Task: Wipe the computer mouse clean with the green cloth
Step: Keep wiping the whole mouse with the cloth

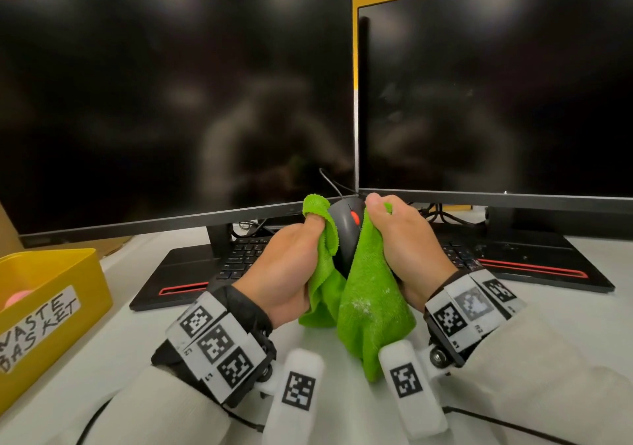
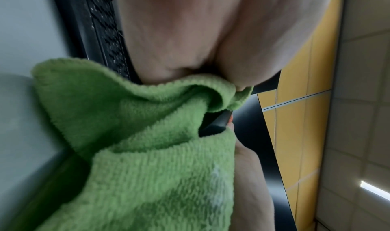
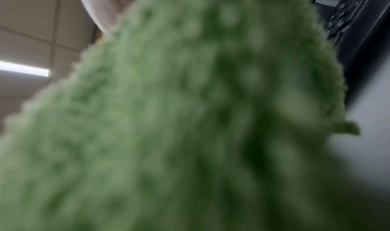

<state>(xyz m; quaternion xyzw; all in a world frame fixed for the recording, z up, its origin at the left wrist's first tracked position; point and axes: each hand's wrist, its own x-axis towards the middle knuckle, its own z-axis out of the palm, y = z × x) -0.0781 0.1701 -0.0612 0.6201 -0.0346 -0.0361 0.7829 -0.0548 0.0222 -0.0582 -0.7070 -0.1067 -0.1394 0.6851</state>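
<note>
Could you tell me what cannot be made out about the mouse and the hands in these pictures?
- Mouse: sides and underside hidden by the green cloth in the head view.
- Right hand: blurred cloth fills the right wrist view.
- Left hand: fingers hidden behind cloth in the left wrist view.

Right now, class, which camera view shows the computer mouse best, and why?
The head view: the computer mouse shows its black top and red wheel, held between both hands inside the green cloth. The left wrist view shows only a dark sliver of it amid cloth. The right wrist view shows blurred cloth, no mouse.
</note>
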